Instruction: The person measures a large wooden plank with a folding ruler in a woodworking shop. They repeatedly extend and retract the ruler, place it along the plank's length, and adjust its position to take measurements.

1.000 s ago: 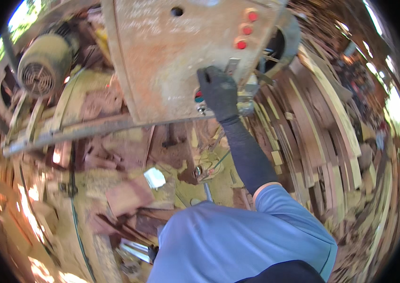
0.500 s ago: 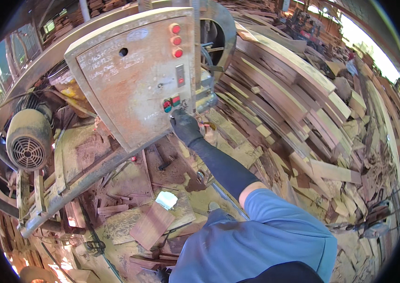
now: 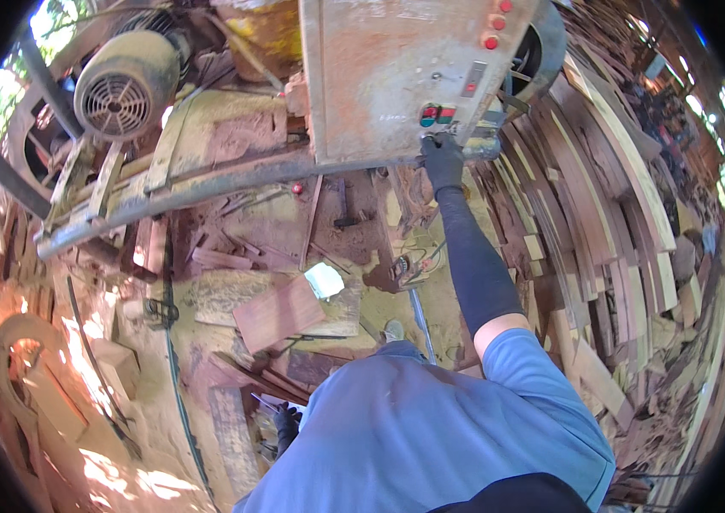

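Note:
My right hand (image 3: 442, 157), in a dark glove, reaches the lower right of a dusty metal control box (image 3: 371, 77). Its fingers are bent against the panel, just below a red and green push-button switch (image 3: 437, 114). Whatever the fingertips hold is hidden. Low beside my body, my left hand (image 3: 289, 417), also dark-gloved, is partly covered by my blue shirt. Its fingers look closed around a thin pale stick (image 3: 263, 400); its exact kind is too small to tell. Three red round lamps or buttons (image 3: 497, 23) line the box's upper right.
A dusty electric motor (image 3: 127, 85) stands at the left, above a long metal rail (image 3: 200, 192). Stacked planks (image 3: 585, 179) fill the right side. A brown board (image 3: 277, 314), a white piece (image 3: 325, 280) and a hammer (image 3: 343, 209) lie on the sawdust-covered ground.
My view has tilted down and turned left, so the box sits higher and farther right. My right hand stays at the panel below the switch. More of my left hand now shows.

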`<state>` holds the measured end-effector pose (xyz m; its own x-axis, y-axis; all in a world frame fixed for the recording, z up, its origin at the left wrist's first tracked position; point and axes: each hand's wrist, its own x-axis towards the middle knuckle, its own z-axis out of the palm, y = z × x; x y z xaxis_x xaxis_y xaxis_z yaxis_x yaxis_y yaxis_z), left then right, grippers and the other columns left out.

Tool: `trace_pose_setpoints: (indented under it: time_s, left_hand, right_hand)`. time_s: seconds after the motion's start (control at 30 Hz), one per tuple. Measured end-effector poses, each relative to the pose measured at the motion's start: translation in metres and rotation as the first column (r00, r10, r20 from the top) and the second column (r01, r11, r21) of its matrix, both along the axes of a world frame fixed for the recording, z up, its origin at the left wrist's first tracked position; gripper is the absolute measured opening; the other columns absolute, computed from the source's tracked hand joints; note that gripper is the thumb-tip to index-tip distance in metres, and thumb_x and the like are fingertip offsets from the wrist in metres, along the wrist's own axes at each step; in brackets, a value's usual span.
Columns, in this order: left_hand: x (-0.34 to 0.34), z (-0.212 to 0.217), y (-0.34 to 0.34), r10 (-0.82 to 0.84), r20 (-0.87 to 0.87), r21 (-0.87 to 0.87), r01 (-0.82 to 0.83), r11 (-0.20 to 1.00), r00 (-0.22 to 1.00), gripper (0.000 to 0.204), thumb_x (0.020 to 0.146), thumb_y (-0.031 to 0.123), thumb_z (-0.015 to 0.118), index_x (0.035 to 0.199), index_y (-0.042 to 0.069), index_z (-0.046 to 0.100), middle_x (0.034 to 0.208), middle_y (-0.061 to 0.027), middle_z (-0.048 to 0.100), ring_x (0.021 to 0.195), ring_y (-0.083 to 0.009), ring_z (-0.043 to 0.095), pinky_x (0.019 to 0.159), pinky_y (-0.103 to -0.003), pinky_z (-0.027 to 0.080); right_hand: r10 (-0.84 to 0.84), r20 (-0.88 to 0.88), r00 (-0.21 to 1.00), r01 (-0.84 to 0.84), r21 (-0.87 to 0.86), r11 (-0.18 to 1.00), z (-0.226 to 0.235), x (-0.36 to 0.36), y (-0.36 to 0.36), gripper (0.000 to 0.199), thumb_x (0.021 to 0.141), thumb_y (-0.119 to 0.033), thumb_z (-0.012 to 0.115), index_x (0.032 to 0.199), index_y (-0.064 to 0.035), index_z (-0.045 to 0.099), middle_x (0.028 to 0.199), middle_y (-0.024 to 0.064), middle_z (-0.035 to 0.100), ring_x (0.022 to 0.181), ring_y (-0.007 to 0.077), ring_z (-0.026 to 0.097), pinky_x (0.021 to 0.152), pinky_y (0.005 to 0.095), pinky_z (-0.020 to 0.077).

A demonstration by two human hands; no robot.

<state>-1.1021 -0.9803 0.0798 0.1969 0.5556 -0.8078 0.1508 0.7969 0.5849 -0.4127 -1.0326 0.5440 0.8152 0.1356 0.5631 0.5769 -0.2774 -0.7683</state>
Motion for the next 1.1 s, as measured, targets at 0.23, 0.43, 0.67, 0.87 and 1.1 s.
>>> trace_pose_setpoints:
  time_s: [0.23,0.43,0.67,0.87,1.1]
  left_hand:
    - [0.002,0.029,-0.059,0.063,-0.106,0.037,-0.059,0.998,0.992,0.046,0.097,0.040,0.044,0.120,0.001,0.055,0.093,-0.0190,0.060,0.070,-0.0293,0.061,0.057,-0.041,0.053]
    - [-0.014,0.026,-0.087,0.299,-0.053,0.010,-0.299,0.954,0.953,0.041,0.097,0.038,0.045,0.115,0.002,0.057,0.083,-0.0097,0.056,0.061,-0.0213,0.056,0.052,-0.035,0.051]
    - [-0.011,0.009,-0.104,0.501,0.052,0.201,-0.500,0.842,0.864,0.040,0.099,0.038,0.045,0.121,0.006,0.055,0.090,-0.0096,0.061,0.066,-0.0207,0.060,0.059,-0.035,0.055]
    - [0.031,0.001,-0.214,0.777,0.020,0.055,-0.777,0.627,0.629,0.042,0.098,0.038,0.046,0.122,0.004,0.054,0.087,-0.0110,0.060,0.062,-0.0206,0.060,0.058,-0.034,0.054]
    - [0.141,-0.037,-0.379,0.877,-0.050,-0.138,-0.873,0.469,0.479,0.043,0.099,0.037,0.043,0.121,0.002,0.054,0.083,-0.0082,0.057,0.059,-0.0190,0.057,0.054,-0.032,0.051]
  right_hand:
    - [-0.145,0.459,0.876,0.394,-0.510,0.765,0.018,0.034,-0.046,0.029,0.084,-0.022,0.071,0.105,-0.0039,0.063,0.088,0.0141,0.069,0.080,0.0278,0.068,0.067,0.0335,0.0538]
    - [0.087,0.758,0.647,0.382,-0.420,0.823,0.121,0.009,-0.006,0.030,0.091,-0.028,0.060,0.114,-0.0085,0.061,0.107,0.0123,0.065,0.094,0.0272,0.063,0.085,0.0404,0.0497]
    - [0.405,0.862,0.304,0.518,-0.506,0.689,0.140,0.108,-0.032,0.024,0.094,-0.019,0.056,0.113,-0.0055,0.061,0.112,0.0104,0.063,0.104,0.0277,0.059,0.090,0.0364,0.0480]
    - [0.466,0.837,0.287,0.357,-0.545,0.759,0.161,0.069,-0.017,0.022,0.096,-0.021,0.055,0.102,-0.0034,0.066,0.101,0.0117,0.067,0.094,0.0282,0.064,0.083,0.0366,0.0509]
    - [0.511,0.796,0.323,0.364,-0.603,0.709,0.177,0.094,-0.010,0.030,0.095,-0.027,0.055,0.107,-0.0015,0.066,0.106,0.0131,0.067,0.099,0.0291,0.063,0.086,0.0366,0.0497]
